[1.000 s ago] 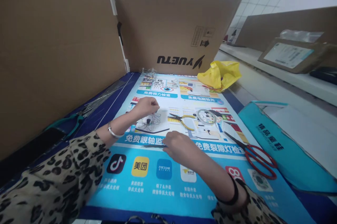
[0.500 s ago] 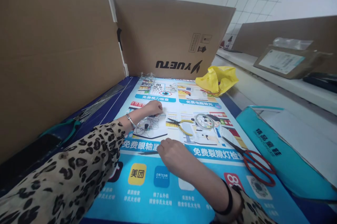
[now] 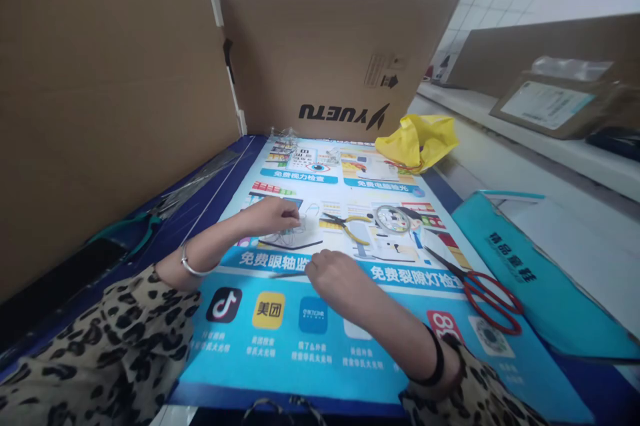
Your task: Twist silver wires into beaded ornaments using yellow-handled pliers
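Observation:
My left hand (image 3: pixel 273 215) is closed in a pinch above a tangle of thin clear wire or line (image 3: pixel 285 238) on the printed poster mat. A faint thin loop shows by its fingertips; whether they grip it is unclear. Nearer to me, my right hand (image 3: pixel 336 279) is closed, its fingers curled under and hidden. A thin dark pointed tool (image 3: pixel 289 275) extends left from beside its fingertips; I cannot tell if it is held. Yellow-handled pliers (image 3: pixel 350 226) lie open right of the left hand. Beyond them sits a round clear dish or coil (image 3: pixel 393 220).
Red-handled scissors (image 3: pixel 493 299) lie at right beside a teal shoebox (image 3: pixel 505 259). A yellow plastic bag (image 3: pixel 420 143) rests at the back right. Cardboard panels (image 3: pixel 325 46) stand behind and left. Teal-handled pliers (image 3: pixel 143 233) and clear packets lie along the left edge.
My left hand has drawn back left and toward me, still pinched. The right hand stays in place over the mat. The camera view has tilted slightly downward.

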`<state>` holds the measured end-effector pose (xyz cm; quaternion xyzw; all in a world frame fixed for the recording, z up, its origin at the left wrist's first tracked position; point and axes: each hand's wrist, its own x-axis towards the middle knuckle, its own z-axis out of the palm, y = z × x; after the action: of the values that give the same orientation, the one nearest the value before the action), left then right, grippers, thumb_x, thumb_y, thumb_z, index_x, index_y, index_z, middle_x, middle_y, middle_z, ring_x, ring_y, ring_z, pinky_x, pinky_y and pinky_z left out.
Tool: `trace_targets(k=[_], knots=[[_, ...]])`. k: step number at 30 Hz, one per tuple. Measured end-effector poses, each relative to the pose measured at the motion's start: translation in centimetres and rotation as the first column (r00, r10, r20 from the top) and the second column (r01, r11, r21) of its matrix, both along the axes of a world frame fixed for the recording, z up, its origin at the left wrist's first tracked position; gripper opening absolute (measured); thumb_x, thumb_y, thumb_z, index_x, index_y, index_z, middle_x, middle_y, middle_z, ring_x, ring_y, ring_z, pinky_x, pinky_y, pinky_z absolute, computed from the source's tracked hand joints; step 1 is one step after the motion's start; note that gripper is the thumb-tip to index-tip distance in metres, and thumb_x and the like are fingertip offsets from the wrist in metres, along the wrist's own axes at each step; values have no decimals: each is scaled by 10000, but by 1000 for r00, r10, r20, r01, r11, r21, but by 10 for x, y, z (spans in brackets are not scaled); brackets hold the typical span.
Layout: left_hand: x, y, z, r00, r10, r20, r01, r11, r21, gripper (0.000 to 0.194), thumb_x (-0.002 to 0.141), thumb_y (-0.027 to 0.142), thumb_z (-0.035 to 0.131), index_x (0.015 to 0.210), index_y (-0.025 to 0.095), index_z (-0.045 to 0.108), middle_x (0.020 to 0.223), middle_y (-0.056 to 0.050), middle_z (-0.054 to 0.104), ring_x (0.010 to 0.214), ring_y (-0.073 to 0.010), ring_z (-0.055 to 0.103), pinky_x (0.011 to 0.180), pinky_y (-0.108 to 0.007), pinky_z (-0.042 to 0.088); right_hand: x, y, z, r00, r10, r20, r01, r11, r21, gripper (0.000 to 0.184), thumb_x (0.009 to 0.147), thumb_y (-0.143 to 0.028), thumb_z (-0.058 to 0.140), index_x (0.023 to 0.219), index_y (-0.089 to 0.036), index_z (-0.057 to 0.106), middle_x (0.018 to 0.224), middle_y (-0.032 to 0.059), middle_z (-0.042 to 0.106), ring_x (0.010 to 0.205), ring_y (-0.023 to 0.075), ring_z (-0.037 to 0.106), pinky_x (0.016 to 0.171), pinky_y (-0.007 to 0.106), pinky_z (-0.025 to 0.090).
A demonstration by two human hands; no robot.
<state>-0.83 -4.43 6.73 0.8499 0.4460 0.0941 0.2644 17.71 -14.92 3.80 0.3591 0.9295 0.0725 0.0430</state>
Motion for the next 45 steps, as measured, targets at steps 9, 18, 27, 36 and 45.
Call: trace_targets(k=[9, 18, 27, 36, 45], knots=[[0, -34, 16, 929, -328, -168, 336, 942, 16, 209, 831, 249, 488, 885, 211, 686, 860, -8, 695, 761, -141, 589, 653, -214, 367, 8, 8, -4, 997, -62, -35, 63, 998, 17, 140, 844, -95, 439, 864, -143, 569, 828, 81, 616, 753, 192, 545, 634, 294, 352], [12, -46, -2, 891, -364, -271, 394, 917, 64, 195, 812, 247, 509, 863, 249, 697, 822, 6, 710, 677, -138, 594, 570, -220, 326, 15, 11, 3, 989, -115, -92, 108, 991, -79, 177, 887, -134, 404, 890, -151, 581, 834, 74, 619, 805, 178, 555, 632, 268, 340], [22, -49, -11, 931, -190, -311, 292, 900, 323, 204, 809, 139, 483, 796, 205, 676, 781, -24, 688, 715, -165, 604, 574, -237, 347, 21, 18, 8, 960, -207, -187, 202, 978, -43, 184, 907, -189, 413, 906, -156, 594, 883, 72, 625, 857, 187, 551, 675, 272, 359], [33, -48, -27, 922, -129, -365, 335, 737, 587, 86, 827, 148, 548, 775, 161, 615, 756, -56, 607, 769, -211, 553, 647, -312, 404, 19, 26, 3, 900, -393, -190, 396, 918, -22, 186, 868, -133, 442, 876, -181, 622, 876, 67, 622, 853, 186, 542, 661, 260, 371], [42, -26, -13, 955, -41, -294, 223, 754, 618, 146, 856, 115, 482, 821, 132, 623, 820, -99, 583, 861, -234, 504, 721, -338, 416, 3, 48, 13, 821, -517, -244, 541, 840, 39, 276, 903, -137, 339, 991, -160, 599, 980, 123, 588, 934, 212, 524, 752, 293, 396]])
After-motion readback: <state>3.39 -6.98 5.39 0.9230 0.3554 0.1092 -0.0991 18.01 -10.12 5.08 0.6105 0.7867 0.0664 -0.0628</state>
